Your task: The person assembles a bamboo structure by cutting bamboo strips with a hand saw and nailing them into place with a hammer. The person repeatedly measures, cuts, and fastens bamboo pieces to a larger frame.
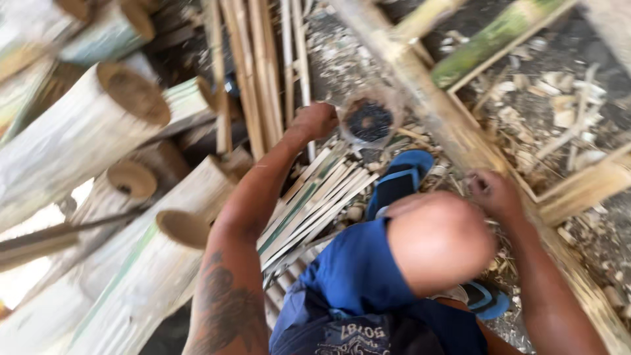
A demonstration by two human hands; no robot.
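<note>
My left hand (pixel 315 121) is closed into a fist against the side of a short hollow bamboo tube (pixel 368 121), held out above a bundle of flat split bamboo strips (pixel 315 200). My right hand (pixel 494 194) lies with curled fingers on a long bamboo pole (pixel 427 98) that runs diagonally from the top centre to the lower right. The picture is blurred by motion. My bent knee (pixel 440 240) and blue shorts (pixel 358 276) fill the lower middle. One blue sandal (pixel 397 181) rests by the strips.
Thick cut bamboo culms (pixel 98 125) with hollow ends are stacked at the left. Thin split canes (pixel 253 72) lean at the top centre. A green bamboo pole (pixel 493 39) crosses the upper right. Shavings and chips (pixel 559 105) cover the ground at right.
</note>
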